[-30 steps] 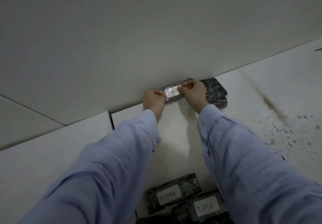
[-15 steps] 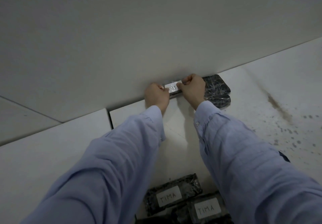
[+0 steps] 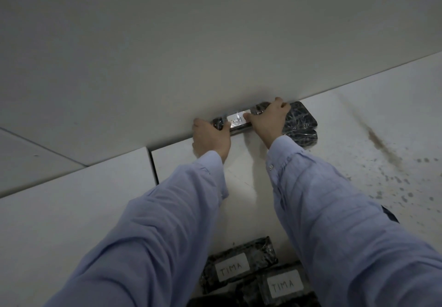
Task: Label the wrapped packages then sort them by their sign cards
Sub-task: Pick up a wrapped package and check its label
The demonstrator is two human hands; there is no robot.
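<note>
Labelling is nearly done, I judge: my left hand (image 3: 210,139) and right hand (image 3: 267,121) are gripping the black plastic-wrapped package (image 3: 220,122) at the white counter's (image 3: 358,115) far edge, bracing it against the grey wall (image 3: 215,43) while thumbs are pressing its white paper label (image 3: 238,120) flat.

Plain packing workroom, by the look of it. Blank white wall (image 3: 167,43); left table (image 3: 71,211) and right table (image 3: 346,115), both white, butted against it. Brown spatter (image 3: 380,144) ran out from the wall. Black wrapped packages (image 3: 239,268), hand-labelled TIMA, lay farthest from the wall.
</note>
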